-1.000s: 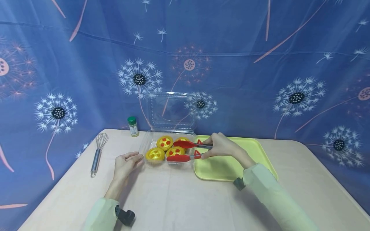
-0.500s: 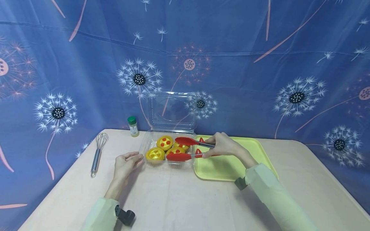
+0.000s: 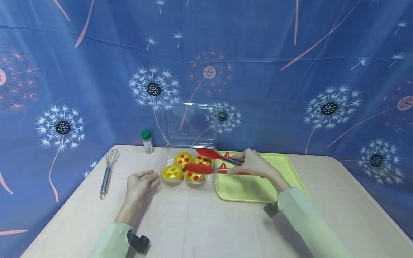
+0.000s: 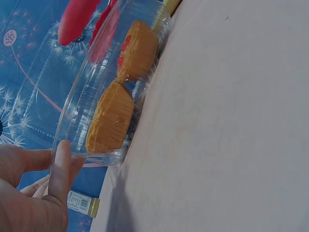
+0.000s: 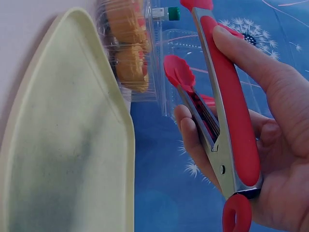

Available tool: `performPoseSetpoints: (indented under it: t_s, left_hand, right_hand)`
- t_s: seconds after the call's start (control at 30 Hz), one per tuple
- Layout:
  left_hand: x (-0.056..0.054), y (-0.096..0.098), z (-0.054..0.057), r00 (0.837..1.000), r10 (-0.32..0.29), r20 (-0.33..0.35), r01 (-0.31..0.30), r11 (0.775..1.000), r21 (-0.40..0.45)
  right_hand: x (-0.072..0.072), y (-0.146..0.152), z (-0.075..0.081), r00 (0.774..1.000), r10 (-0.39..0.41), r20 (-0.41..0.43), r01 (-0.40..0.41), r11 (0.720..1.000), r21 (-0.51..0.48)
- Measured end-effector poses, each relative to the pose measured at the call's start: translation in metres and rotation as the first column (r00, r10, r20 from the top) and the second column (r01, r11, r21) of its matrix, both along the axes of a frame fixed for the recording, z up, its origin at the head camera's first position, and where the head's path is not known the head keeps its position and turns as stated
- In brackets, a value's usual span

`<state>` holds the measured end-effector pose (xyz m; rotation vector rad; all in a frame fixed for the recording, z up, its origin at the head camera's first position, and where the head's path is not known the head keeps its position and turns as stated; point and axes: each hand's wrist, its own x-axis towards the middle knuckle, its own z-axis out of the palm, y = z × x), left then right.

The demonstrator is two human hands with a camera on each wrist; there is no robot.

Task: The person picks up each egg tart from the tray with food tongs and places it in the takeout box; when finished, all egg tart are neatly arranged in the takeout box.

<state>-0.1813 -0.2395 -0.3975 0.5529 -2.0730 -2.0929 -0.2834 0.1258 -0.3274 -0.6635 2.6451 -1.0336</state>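
Note:
A clear plastic hinged container (image 3: pixel 164 157) stands on the table with its lid (image 3: pixel 190 123) raised. Inside sit several toy egg tarts (image 3: pixel 172 172), most with red spots on yellow tops. My left hand (image 3: pixel 138 188) pinches the container's left rim between thumb and fingers, as the left wrist view shows. Red-tipped metal tongs (image 3: pixel 199 168) are gripped by my right hand (image 3: pixel 255 165), fingers on one arm and thumb on the other. Their red heads are spread apart above the right-hand tarts, with nothing between them.
A yellow tray (image 3: pixel 245 193) lies right beside the container, under my right hand. Behind to the left stands a green-capped seasoning bottle (image 3: pixel 147 142). A whisk (image 3: pixel 108 175) lies at the table's left. Patterned blue cloth (image 3: pixel 264 89) hangs behind.
The tongs have risen and moved slightly right, away from the tarts, uncovering the rear right one. My left hand has stayed at the container's rim.

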Motion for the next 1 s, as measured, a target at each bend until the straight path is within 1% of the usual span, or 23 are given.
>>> performPoseSetpoints:
  t_s: [0.1, 0.23, 0.3, 0.5, 0.57, 0.6, 0.7, 0.73, 0.8, 0.83, 1.0]
  left_hand:
    - [-0.001, 0.001, -0.001, 1.0, -0.007, 0.008, 0.007, 1.0, -0.003]
    - [-0.001, 0.002, -0.001, 1.0, -0.014, 0.014, 0.014, 1.0, -0.012]
    - [-0.001, 0.002, -0.001, 1.0, -0.017, 0.012, 0.017, 1.0, -0.003]
    - [0.001, -0.001, 0.0, 1.0, -0.021, -0.002, 0.021, 1.0, 0.02]
    - [0.002, -0.002, 0.0, 1.0, -0.023, -0.008, 0.024, 0.999, 0.024]
    - [0.002, -0.002, 0.001, 1.0, -0.027, -0.008, 0.027, 0.999, 0.028]
    - [0.002, -0.003, 0.001, 0.999, -0.037, -0.001, 0.037, 0.999, 0.022]
    - [0.002, -0.003, 0.001, 0.999, -0.039, 0.0, 0.039, 0.999, 0.025]
    - [0.002, -0.003, 0.001, 0.999, -0.046, 0.004, 0.046, 0.999, 0.02]
    - [0.002, -0.003, 0.001, 0.999, -0.05, 0.005, 0.05, 0.999, 0.015]
    - [0.002, -0.004, 0.001, 0.998, -0.059, 0.013, 0.059, 0.998, 0.005]
  right_hand:
    - [0.006, 0.009, 0.0, 0.999, -0.033, 0.03, 0.034, 0.999, -0.037]
    - [0.016, 0.026, 0.004, 0.998, -0.062, 0.023, 0.063, 0.996, -0.058]
    - [0.022, 0.037, 0.006, 0.997, -0.077, 0.02, 0.078, 0.995, -0.062]
    - [0.036, 0.081, 0.002, 0.99, -0.138, 0.017, 0.139, 0.988, -0.073]
    - [0.04, 0.098, 0.001, 0.987, -0.159, 0.013, 0.159, 0.986, -0.052]
    - [0.043, 0.107, 0.0, 0.984, -0.174, 0.025, 0.175, 0.984, -0.042]
    - [0.053, 0.136, -0.002, 0.969, -0.24, 0.06, 0.241, 0.97, -0.012]
    - [0.057, 0.147, -0.002, 0.961, -0.269, 0.067, 0.269, 0.963, -0.001]
    - [0.064, 0.166, -0.004, 0.94, -0.323, 0.107, 0.326, 0.946, -0.004]
    - [0.068, 0.176, -0.005, 0.933, -0.345, 0.108, 0.346, 0.938, 0.004]
    - [0.085, 0.217, -0.015, 0.902, -0.428, 0.048, 0.425, 0.903, 0.068]
